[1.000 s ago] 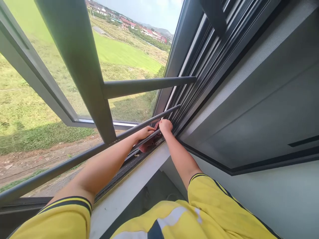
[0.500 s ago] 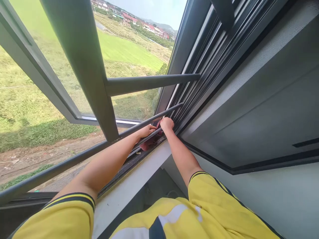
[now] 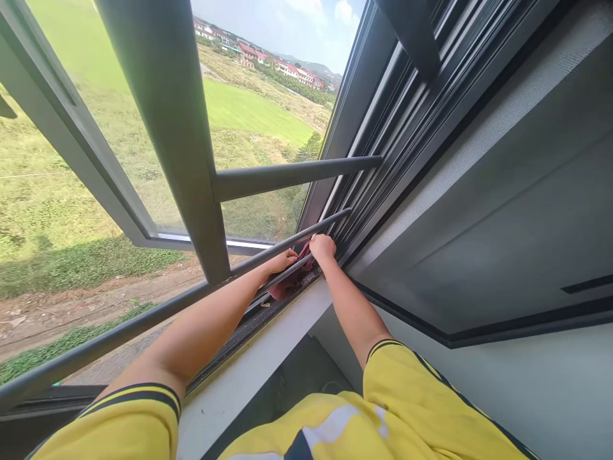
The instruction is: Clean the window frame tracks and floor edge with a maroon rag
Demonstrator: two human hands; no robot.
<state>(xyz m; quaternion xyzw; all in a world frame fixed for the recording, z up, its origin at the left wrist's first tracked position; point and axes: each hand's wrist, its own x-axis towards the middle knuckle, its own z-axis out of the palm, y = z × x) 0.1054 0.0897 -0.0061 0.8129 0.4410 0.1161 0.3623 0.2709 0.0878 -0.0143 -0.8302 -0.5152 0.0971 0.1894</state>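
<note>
Head view: both hands, left (image 3: 283,260) and right (image 3: 322,246), grip clenched on a red cloth (image 3: 290,283) (bunched in the window track (image 3: 249,319)).

Both arms reach to the far corner of the window track (image 3: 268,306), where the left hand (image 3: 282,260) and right hand (image 3: 322,248) press a dark red cloth (image 3: 287,284) beneath the lower guard rail (image 3: 143,319); fields and houses lie outside
</note>
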